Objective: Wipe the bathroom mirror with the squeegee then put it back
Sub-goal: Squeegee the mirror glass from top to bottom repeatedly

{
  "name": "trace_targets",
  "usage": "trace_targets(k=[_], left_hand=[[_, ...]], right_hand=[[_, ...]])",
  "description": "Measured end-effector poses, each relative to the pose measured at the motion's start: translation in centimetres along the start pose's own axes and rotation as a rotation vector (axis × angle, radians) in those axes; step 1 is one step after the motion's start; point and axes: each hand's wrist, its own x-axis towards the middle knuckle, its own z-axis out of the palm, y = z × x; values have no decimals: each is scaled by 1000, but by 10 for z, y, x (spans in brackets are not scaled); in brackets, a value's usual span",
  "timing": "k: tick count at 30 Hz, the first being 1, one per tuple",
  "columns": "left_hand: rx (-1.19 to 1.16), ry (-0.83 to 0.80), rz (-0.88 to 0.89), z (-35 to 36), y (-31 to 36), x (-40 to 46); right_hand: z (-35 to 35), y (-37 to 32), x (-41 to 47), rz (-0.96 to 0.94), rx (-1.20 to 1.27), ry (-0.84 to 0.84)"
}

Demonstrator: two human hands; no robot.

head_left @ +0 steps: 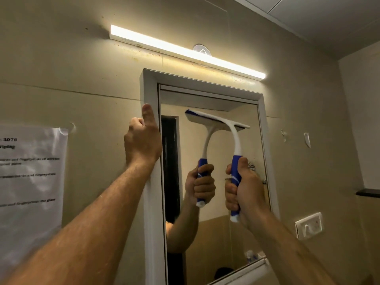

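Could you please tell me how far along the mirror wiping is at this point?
Done: the squeegee is picked up; the right hand grips its blue handle. In hand: its blade sits against the mirror near the top, while the left hand grips the frame. Left: wiping downward, then putting the squeegee back.

Wall notice [30, 177] blurred, cut off left
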Motion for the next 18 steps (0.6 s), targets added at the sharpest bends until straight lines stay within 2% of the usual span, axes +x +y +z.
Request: trace_targets(k=[5,13,18], left_hand=[[1,-8,1,-1,1,-1],[-12,-11,3,-1,2,-2],[-23,-25,-1,-2,2,-2]], right_hand=[[13,-31,16,-14,23,12],[3,10,-26,37,-94,-48],[12,-21,-10,14,-111,-73]])
